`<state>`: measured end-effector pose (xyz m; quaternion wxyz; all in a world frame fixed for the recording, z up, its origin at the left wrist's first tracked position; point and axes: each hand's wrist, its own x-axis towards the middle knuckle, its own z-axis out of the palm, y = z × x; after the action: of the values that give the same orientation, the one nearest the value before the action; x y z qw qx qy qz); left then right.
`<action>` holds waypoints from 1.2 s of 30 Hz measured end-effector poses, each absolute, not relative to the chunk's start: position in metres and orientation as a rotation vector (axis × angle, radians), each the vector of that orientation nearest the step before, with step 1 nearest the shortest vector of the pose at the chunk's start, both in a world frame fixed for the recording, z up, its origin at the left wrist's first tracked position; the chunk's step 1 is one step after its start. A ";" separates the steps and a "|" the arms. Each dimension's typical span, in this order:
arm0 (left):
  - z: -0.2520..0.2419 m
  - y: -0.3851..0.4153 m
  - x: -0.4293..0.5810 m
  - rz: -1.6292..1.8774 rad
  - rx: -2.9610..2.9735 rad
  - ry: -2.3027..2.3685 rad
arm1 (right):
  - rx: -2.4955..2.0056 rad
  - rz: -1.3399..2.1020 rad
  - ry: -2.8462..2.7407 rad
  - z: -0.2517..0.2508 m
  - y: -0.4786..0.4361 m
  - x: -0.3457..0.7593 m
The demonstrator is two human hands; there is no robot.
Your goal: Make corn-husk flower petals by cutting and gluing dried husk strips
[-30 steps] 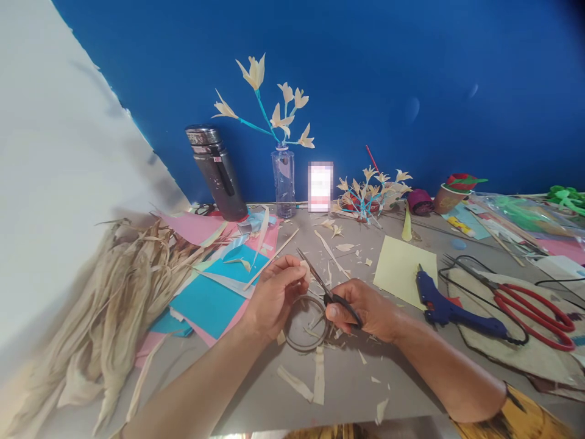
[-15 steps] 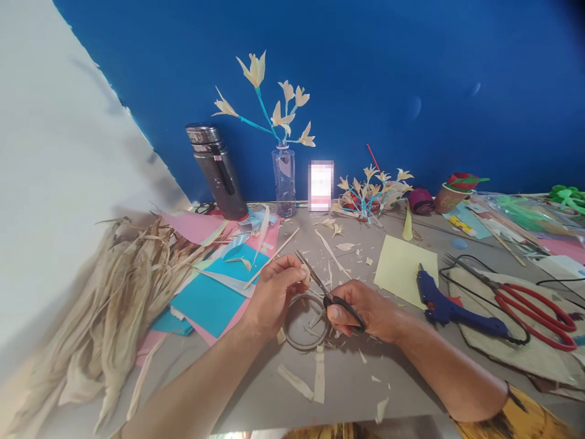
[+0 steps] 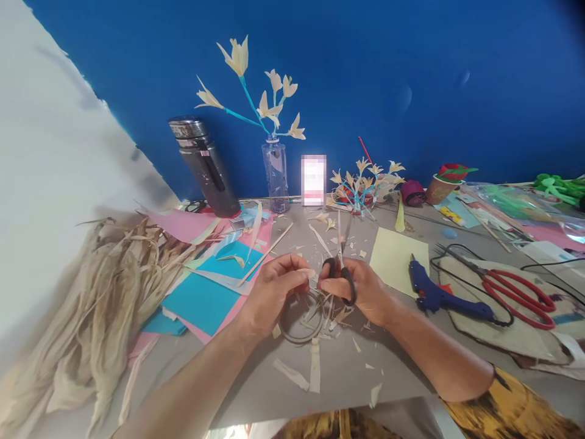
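Note:
My left hand (image 3: pixel 281 286) is closed in a pinch on a small pale piece of husk (image 3: pixel 311 274), mostly covered by the fingers. In my right hand (image 3: pixel 361 286) is a pair of black-handled scissors (image 3: pixel 339 253), its blades pointing up and away from me. The two hands are close together, with the fingertips a little apart. Just below them a roll of tape (image 3: pixel 301 339) lies flat on the table, with thin husk scraps (image 3: pixel 315 366) inside and around it.
Dried husks (image 3: pixel 95 317) and blue paper (image 3: pixel 201 302) lie left. A flask (image 3: pixel 203 164) and a bottle (image 3: pixel 275 177) holding husk flowers stand at the back. On the right are yellow paper (image 3: pixel 393 262), a blue glue gun (image 3: pixel 448 299) and red-handled scissors (image 3: pixel 521 292).
The scissors have swung from pointing left at the husk piece to pointing upward, away from it. My right hand has turned and risen slightly. The whole view has shifted a little.

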<state>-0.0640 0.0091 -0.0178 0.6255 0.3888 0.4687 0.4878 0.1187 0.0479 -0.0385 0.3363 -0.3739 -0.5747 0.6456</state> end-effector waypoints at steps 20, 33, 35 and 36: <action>-0.019 0.014 -0.066 1.192 0.622 0.970 | -1.022 1.671 -1.806 -0.033 0.047 0.122; -0.019 0.015 -0.070 1.286 0.727 0.989 | -0.933 1.772 -2.013 -0.029 0.043 0.122; -0.019 0.015 -0.071 1.286 0.733 0.990 | -0.951 1.783 -1.997 -0.032 0.043 0.122; -0.018 0.015 -0.071 1.287 0.733 0.991 | -0.959 1.787 -1.988 -0.034 0.043 0.122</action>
<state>-0.0710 0.0151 -0.0182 0.6287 0.3201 0.4324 0.5615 0.1221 0.0435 -0.0336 0.1502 -0.3337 -0.6921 0.6221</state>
